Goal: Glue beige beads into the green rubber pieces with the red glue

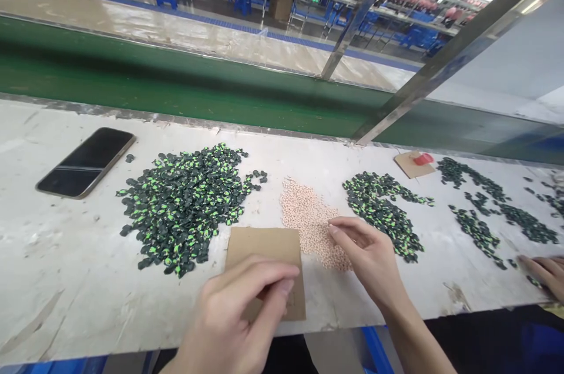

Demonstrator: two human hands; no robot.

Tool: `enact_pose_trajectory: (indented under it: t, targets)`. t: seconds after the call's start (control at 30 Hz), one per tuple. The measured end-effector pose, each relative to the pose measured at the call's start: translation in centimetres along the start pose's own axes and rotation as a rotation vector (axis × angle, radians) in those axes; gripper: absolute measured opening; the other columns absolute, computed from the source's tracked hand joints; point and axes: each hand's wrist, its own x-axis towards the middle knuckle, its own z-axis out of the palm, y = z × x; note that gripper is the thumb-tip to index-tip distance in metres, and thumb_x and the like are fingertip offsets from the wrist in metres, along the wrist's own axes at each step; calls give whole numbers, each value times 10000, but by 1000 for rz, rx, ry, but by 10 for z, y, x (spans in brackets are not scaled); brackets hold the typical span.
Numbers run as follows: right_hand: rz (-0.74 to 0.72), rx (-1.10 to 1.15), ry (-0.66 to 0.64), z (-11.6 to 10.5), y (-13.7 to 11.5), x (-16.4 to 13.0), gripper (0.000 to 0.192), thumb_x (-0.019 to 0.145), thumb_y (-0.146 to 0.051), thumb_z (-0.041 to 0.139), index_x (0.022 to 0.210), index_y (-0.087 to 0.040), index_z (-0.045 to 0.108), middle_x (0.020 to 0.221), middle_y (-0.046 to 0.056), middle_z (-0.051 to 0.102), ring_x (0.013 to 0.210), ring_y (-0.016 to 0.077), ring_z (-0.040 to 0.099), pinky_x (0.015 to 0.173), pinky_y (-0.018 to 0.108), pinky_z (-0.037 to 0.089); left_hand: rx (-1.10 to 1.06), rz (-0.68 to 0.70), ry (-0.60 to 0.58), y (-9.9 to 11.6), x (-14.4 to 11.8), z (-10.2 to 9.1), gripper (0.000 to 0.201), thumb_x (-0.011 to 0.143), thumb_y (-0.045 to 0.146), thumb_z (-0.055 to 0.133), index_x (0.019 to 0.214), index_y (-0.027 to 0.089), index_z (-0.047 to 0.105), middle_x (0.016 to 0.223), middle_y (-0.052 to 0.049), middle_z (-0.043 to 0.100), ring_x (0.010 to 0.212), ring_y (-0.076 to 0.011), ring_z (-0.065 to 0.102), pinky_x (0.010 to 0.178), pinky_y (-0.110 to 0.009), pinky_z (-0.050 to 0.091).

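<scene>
My left hand (247,303) is over a square of brown cardboard (264,239), thumb and forefinger brought together; whatever they pinch is too small or hidden to make out. At the right edge of a heap of tiny pale-pink beads (304,204) is my right hand (368,250), its thumb and fingertips closed together at the beads. I cannot tell if a bead is between them. Left of the cardboard lies a big pile of small dark pieces with bright green marks (185,204). A smaller pile of similar dark pieces (383,209) lies just beyond my right hand.
A phone (86,162) lies at the table's far left. Toward the back right, a cardboard piece (414,164) carries a red cap-like object (423,158). Another person's hand (544,274) rests at the right edge near more dark pieces (480,233). A metal post (396,101) rises behind the table.
</scene>
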Motion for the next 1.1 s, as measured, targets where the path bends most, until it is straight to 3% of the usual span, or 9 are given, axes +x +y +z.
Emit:
enact_pose_trajectory:
  t: [0.2, 0.4, 0.53, 0.7, 0.8, 0.9, 1.0, 1.1]
  targets:
    - [-62, -69, 9, -2, -9, -3, 137, 708, -368, 827, 717, -233, 800, 793, 76, 798, 754, 252, 736, 704, 372, 617, 94, 77, 10, -8, -7, -1, 264, 943, 19, 608, 1073, 233, 689, 931, -22, 800, 763, -152, 765, 684, -209, 627]
    - [-27, 71, -245, 2, -43, -41, 171, 807, -381, 811, 711, -240, 814, 656, 40, 734, 537, 156, 642, 492, 235, 570, 240, 283, 12, -7, -2, 19, 244, 967, 9, 538, 1099, 191, 632, 861, -33, 792, 716, -168, 754, 752, -256, 634]
    - [-15, 93, -353, 9, -54, -53, 229, 848, -404, 786, 689, -241, 801, 631, 31, 706, 562, 165, 661, 517, 233, 584, 312, 348, -27, -6, 0, 21, 212, 973, 21, 519, 1069, 172, 633, 812, -42, 779, 672, -171, 748, 725, -260, 638]
    - [-22, -9, -420, 8, -49, -64, 161, 926, -332, 718, 869, -262, 852, 755, 48, 763, 672, 184, 715, 634, 252, 623, 340, 368, -79, -13, -8, 19, 241, 951, 2, 503, 1065, 166, 638, 824, -54, 770, 650, -173, 723, 721, -275, 638]
    - [-13, 38, -394, 10, -41, -70, 122, 918, -308, 737, 874, -283, 848, 814, 49, 802, 714, 195, 750, 663, 250, 643, 70, 151, -21, -13, -13, 22, 211, 953, 46, 523, 946, 211, 654, 765, -24, 738, 618, -152, 687, 629, -237, 599]
    - [-39, 174, -308, 17, -34, -76, 109, 878, -252, 786, 920, -338, 838, 893, 31, 821, 791, 198, 786, 693, 239, 660, -221, -287, -72, -4, -16, 21, 161, 944, 187, 573, 829, 228, 677, 641, 18, 656, 504, -118, 589, 491, -201, 521]
    - [-124, 266, -324, 24, -30, -80, 193, 870, -194, 788, 921, -371, 845, 890, 25, 820, 809, 191, 790, 692, 235, 663, -453, -719, -173, 8, -15, 15, 141, 860, 321, 676, 767, 216, 695, 562, 47, 573, 444, -88, 501, 432, -175, 445]
    - [-162, 274, -369, 27, -29, -84, 207, 871, -173, 784, 903, -366, 852, 869, 34, 824, 754, 189, 784, 659, 243, 661, -625, -927, -206, 13, -15, 10, 203, 754, 366, 793, 721, 195, 689, 586, 37, 600, 454, -73, 489, 433, -164, 397]
